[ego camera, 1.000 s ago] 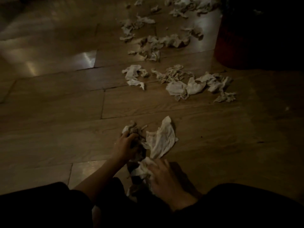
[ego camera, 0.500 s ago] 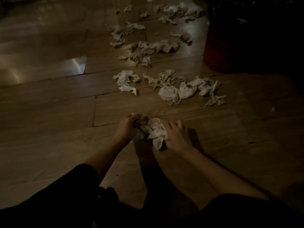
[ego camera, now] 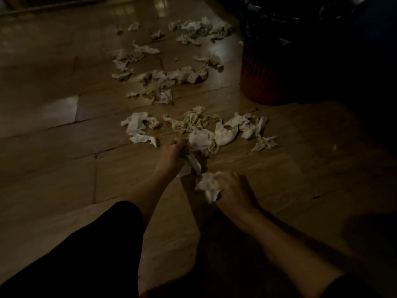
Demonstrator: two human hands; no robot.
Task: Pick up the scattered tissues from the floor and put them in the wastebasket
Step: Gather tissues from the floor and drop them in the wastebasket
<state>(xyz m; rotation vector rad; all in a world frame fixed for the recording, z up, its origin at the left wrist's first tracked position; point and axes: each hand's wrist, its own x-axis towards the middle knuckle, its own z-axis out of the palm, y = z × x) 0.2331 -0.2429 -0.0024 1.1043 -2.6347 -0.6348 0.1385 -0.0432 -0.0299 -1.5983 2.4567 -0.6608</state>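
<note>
Now the hands have parted: left hand [ego camera: 171, 154] and right hand [ego camera: 231, 190] each clench tissue wads; many tissues [ego camera: 199, 123] remain, wastebasket [ego camera: 264, 78] far right.

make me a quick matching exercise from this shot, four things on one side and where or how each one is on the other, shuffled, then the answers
Column A
1. left hand
2. right hand
3. wastebasket
4. farthest tissue cluster

Column B
a. red, standing on the floor at upper right
b. closed on a white tissue wad, nearer the person
c. lying on the floor near the top of the view
d. gripping tissue at the edge of the nearest pile

Pairs: 1-d, 2-b, 3-a, 4-c
</note>
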